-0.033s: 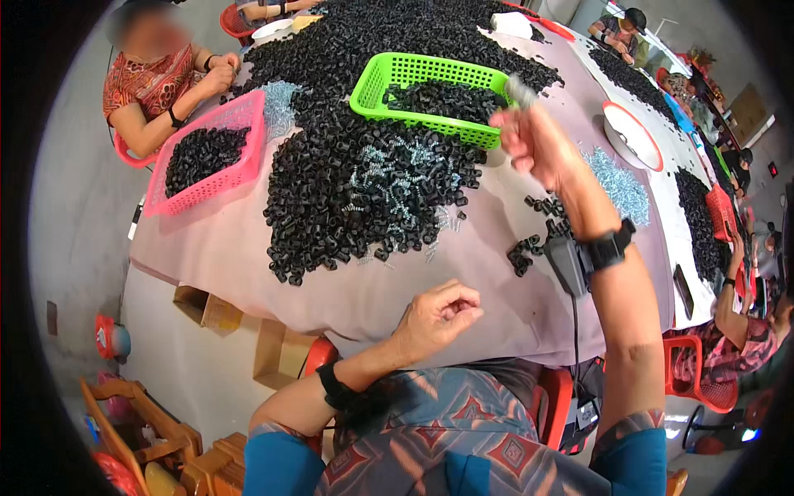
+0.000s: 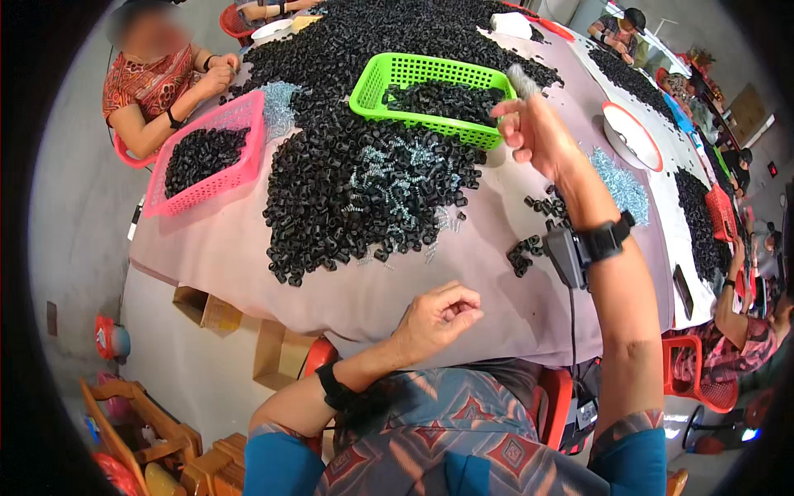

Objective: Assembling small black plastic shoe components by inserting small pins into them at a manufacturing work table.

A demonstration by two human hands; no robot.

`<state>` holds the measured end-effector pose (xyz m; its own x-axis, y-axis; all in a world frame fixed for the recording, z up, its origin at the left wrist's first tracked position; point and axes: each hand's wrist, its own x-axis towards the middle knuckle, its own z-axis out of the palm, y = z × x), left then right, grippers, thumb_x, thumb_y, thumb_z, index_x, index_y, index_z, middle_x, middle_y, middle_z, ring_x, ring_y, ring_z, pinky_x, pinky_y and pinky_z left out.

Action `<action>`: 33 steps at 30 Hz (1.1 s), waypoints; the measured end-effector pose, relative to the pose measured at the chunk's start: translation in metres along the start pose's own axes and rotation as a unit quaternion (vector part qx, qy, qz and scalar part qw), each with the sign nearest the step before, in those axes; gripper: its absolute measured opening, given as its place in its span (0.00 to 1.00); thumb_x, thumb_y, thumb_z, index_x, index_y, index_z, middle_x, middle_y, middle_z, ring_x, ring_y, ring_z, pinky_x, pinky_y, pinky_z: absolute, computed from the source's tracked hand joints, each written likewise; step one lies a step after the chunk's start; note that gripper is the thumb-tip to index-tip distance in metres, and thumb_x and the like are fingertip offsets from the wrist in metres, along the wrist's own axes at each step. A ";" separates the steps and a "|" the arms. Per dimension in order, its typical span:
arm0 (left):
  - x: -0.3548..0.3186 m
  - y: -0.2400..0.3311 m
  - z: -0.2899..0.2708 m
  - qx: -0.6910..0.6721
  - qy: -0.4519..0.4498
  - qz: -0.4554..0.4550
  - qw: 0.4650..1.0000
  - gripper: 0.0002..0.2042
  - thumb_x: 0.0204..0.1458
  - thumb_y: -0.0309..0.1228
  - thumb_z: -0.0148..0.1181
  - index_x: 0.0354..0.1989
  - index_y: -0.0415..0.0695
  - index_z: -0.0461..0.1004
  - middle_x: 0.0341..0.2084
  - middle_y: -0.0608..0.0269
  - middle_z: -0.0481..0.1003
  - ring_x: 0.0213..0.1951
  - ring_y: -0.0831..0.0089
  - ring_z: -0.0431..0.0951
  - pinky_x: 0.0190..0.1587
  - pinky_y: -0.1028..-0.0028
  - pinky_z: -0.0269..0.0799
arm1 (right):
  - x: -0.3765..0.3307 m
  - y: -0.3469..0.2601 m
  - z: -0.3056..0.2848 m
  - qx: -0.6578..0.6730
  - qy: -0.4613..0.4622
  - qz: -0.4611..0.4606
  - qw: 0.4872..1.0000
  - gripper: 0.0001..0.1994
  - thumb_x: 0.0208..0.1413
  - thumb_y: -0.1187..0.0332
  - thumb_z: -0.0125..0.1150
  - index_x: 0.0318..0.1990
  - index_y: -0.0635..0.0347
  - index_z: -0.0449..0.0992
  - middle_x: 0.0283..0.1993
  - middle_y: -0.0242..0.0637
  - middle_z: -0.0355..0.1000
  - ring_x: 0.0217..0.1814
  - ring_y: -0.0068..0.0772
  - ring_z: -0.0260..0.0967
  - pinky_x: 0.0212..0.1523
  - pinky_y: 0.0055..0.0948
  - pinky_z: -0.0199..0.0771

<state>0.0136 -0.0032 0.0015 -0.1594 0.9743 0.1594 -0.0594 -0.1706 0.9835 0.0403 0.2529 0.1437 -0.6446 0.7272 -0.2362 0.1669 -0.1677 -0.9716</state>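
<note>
Pale cloth [image 2: 488,252] covers the worktable, strewn with a broad heap of short, hollow black plastic pieces [image 2: 310,198], on whose near part lie small metal springs [image 2: 401,202]. More pieces fill part of the green slotted basket [image 2: 447,128] behind that near part. At its right end, the right hand [image 2: 539,140] hangs with bent, parted fingers and looks released; a blurred grey-silver patch [image 2: 522,80] hides one fingertip. The left hand [image 2: 434,322] rests at the near table edge, loosely curled, its inside hidden, so whether it grasps anything I cannot tell. Each black piece is likely light, stiff, hard to break and a little slippery, best pinched across its outer wall between thumb and forefinger; the springs should be light and springy, apt to tangle, and easiest picked up by the middle. Compared with the earlier frame, the right hand sits slightly farther from the body, while the left hand is unchanged.
</note>
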 end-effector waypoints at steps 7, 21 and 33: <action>-0.003 0.000 -0.001 0.092 -0.008 0.033 0.995 0.06 0.50 0.22 0.59 0.37 0.39 0.72 0.27 0.65 0.68 0.30 0.80 0.71 0.32 0.81 0.67 | 0.006 0.078 -0.007 -0.467 0.016 -0.171 0.867 0.17 0.53 0.54 0.56 0.29 0.63 0.74 0.20 0.37 0.67 0.21 0.33 0.65 0.28 0.32 0.68; -0.003 -0.004 -0.001 0.125 -0.009 0.057 0.991 0.06 0.50 0.21 0.58 0.37 0.38 0.72 0.27 0.64 0.69 0.30 0.77 0.72 0.32 0.79 0.67 | -0.010 0.131 0.019 -0.480 0.013 -0.311 0.821 0.10 0.50 0.70 0.56 0.39 0.65 0.71 0.36 0.49 0.65 0.38 0.52 0.66 0.42 0.40 0.68; -0.002 0.003 0.000 0.118 -0.025 0.065 0.991 0.07 0.48 0.20 0.59 0.36 0.38 0.72 0.27 0.64 0.68 0.28 0.78 0.71 0.30 0.79 0.66 | -0.050 0.138 0.047 -0.448 -0.025 -0.342 0.826 0.18 0.42 0.67 0.62 0.41 0.67 0.70 0.39 0.46 0.63 0.44 0.49 0.62 0.46 0.38 0.66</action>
<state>0.0136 -0.0062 0.0037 -0.1019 0.9531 0.2849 0.1908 -0.2623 0.9459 0.0606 0.1626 0.0205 -0.8427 0.4162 0.3415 0.2226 0.8470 -0.4828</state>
